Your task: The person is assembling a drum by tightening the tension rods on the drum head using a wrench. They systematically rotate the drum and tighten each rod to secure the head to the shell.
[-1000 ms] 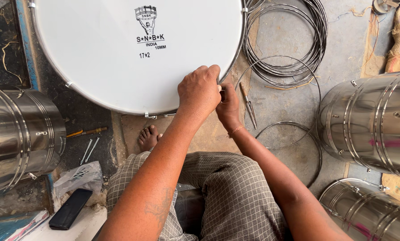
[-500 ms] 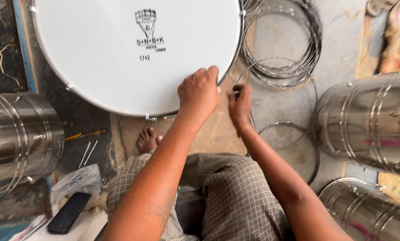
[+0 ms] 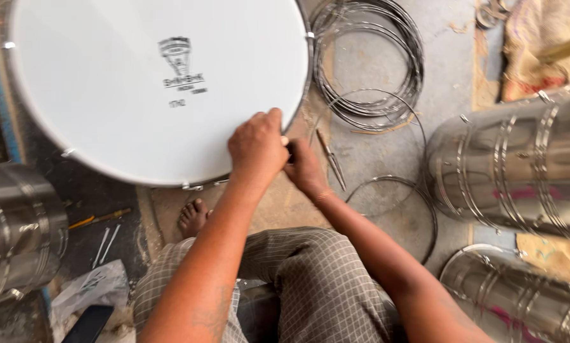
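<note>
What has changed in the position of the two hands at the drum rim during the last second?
The right hand drew away from the rim half a second ago and is now back beside the left hand. The left hand stayed on the white drumhead edge. The pliers and wire hoops stayed on the floor.

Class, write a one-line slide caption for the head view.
Both hands, left hand and right hand, grip the white drum's rim beside wire hoops.

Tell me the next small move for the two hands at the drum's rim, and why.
Probably keep the left hand pressing on the white drumhead and let the right hand work the fitting at the metal rim beside it. Both hands meet at the near-right edge, and the right hand's fingers are tucked at the rim there. The pliers lie on the floor beside the right hand, unused.
</note>
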